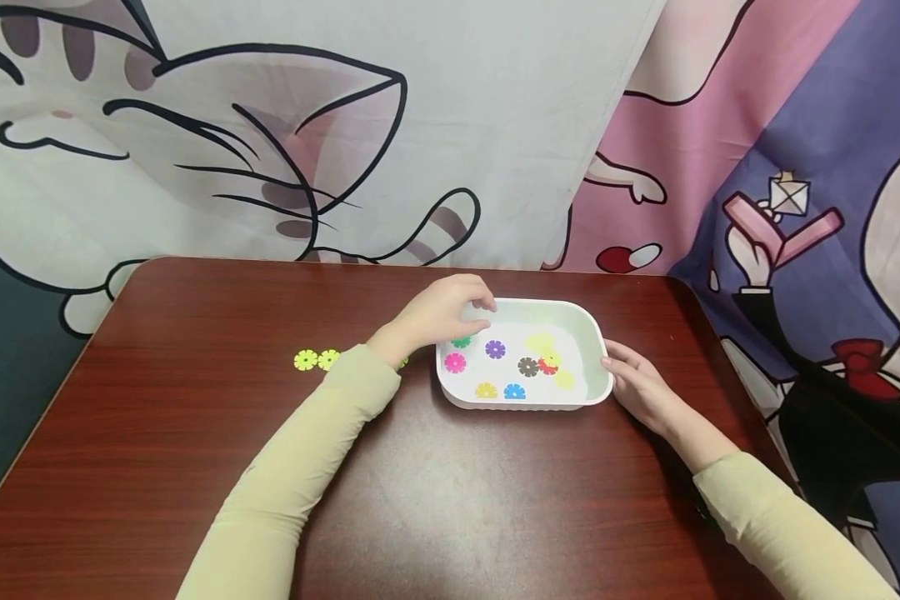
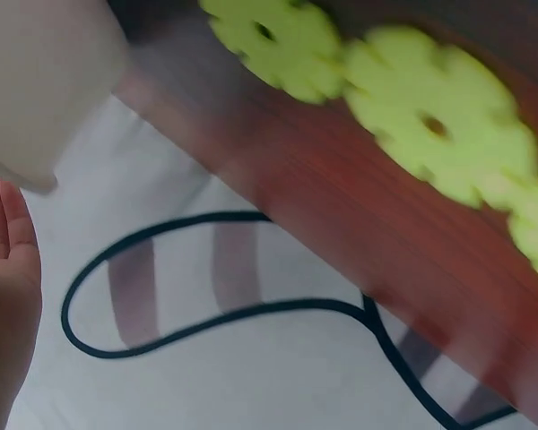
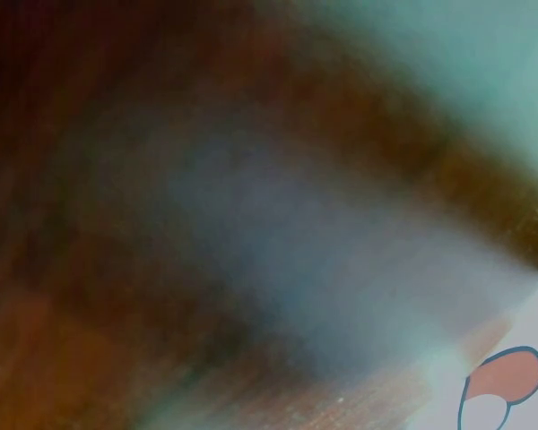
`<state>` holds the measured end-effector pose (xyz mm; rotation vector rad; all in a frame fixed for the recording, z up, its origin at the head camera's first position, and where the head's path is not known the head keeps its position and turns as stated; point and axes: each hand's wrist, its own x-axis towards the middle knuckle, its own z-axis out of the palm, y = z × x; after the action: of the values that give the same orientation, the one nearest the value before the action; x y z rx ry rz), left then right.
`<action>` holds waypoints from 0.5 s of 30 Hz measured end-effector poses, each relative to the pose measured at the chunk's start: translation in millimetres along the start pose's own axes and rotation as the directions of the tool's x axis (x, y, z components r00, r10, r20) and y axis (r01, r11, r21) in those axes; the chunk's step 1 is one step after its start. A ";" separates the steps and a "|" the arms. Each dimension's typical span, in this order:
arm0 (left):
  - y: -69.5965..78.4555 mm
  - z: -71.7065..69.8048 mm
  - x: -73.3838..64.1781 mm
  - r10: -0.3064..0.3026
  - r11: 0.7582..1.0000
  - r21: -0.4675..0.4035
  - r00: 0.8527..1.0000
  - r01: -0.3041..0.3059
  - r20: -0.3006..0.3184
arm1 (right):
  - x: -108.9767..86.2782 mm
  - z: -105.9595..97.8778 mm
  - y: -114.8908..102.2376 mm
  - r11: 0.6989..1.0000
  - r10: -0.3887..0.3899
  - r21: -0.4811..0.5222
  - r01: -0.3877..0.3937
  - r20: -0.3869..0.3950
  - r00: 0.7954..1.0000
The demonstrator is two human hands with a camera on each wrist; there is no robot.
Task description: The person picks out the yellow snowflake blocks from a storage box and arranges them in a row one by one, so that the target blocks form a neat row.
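My left hand (image 1: 450,308) reaches over the left side of a white plastic tray (image 1: 525,402), thumb and fingers apart with nothing seen between them. My right hand (image 1: 641,387) holds the tray's right edge, thumb at the rim and fingers along the outer wall. Inside the tray lie notched flower-shaped discs: a pink disc (image 1: 455,362), a purple disc (image 1: 495,349), a blue disc (image 1: 514,391), a dark grey disc (image 1: 528,367) and several others. Left of the tray, yellow-green flower discs (image 2: 439,116) run joined in a row, partly hidden by my left forearm in the head view.
A brown wooden table (image 1: 450,500) carries everything. Behind its far edge hangs a cloth (image 1: 495,125) printed with cartoon figures, and more of it (image 1: 810,333) drops past the right side. The right wrist view is mostly blurred.
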<state>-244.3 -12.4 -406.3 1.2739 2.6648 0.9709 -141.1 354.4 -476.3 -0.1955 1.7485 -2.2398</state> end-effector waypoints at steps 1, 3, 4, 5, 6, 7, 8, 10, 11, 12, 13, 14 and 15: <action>1.6 2.5 2.5 0.007 1.000 0.000 1.000 -0.007 0.005 | -0.1 0.0 0.0 1.000 -0.001 0.000 0.001 0.002 1.000; 5.1 7.5 7.4 0.013 1.000 0.003 1.000 -0.013 0.016 | -0.3 -0.1 0.1 1.000 -0.003 -0.001 0.003 0.002 1.000; 6.8 9.9 9.7 0.016 1.000 0.006 1.000 -0.016 0.024 | -0.3 -0.1 0.2 1.000 -0.004 0.000 0.004 0.002 1.000; 8.3 12.4 12.1 0.020 1.000 0.010 0.999 -0.020 0.031 | -0.4 0.1 0.1 1.000 -0.004 0.000 0.004 0.002 1.000; 9.9 15.2 14.5 0.023 1.000 0.014 0.999 -0.024 0.037 | -0.4 0.3 0.0 1.000 -0.002 -0.001 0.002 0.001 1.000; 11.7 17.6 16.8 0.028 0.999 0.019 0.999 -0.029 0.043 | -0.4 0.4 0.0 1.000 0.000 -0.002 0.000 0.000 1.000; 13.7 19.9 19.0 0.032 0.999 0.019 0.998 -0.033 0.049 | -0.3 0.6 -0.1 1.000 0.001 -0.001 -0.001 -0.001 1.000; 17.5 24.9 23.5 0.049 0.999 0.021 0.997 -0.050 0.060 | -0.2 0.7 -0.1 1.000 0.004 -0.001 -0.004 -0.001 1.000; 19.7 27.1 25.7 0.060 0.998 0.018 0.996 -0.062 0.064 | -0.2 0.8 -0.2 1.000 0.005 -0.003 -0.005 0.000 1.000; 22.0 29.3 27.9 0.072 0.997 0.013 0.995 -0.073 0.069 | -0.2 0.7 -0.3 1.000 0.004 -0.004 -0.004 0.000 1.000; 24.2 31.4 30.1 0.085 0.996 0.008 0.994 -0.086 0.074 | -0.1 0.6 -0.3 1.000 0.003 -0.004 -0.003 0.001 1.000; 26.5 33.6 32.5 0.097 0.995 0.002 0.992 -0.098 0.079 | -0.2 0.4 -0.4 1.000 0.001 -0.006 -0.001 0.002 1.000; 28.4 36.0 34.9 0.110 0.994 0.000 0.990 -0.110 0.087 | -0.1 0.2 -0.6 1.000 -0.001 -0.008 0.001 0.003 1.000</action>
<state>-237.7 44.5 -411.7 1.4426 2.5576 0.8993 -141.0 354.4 -475.7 -0.2011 1.7566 -2.2320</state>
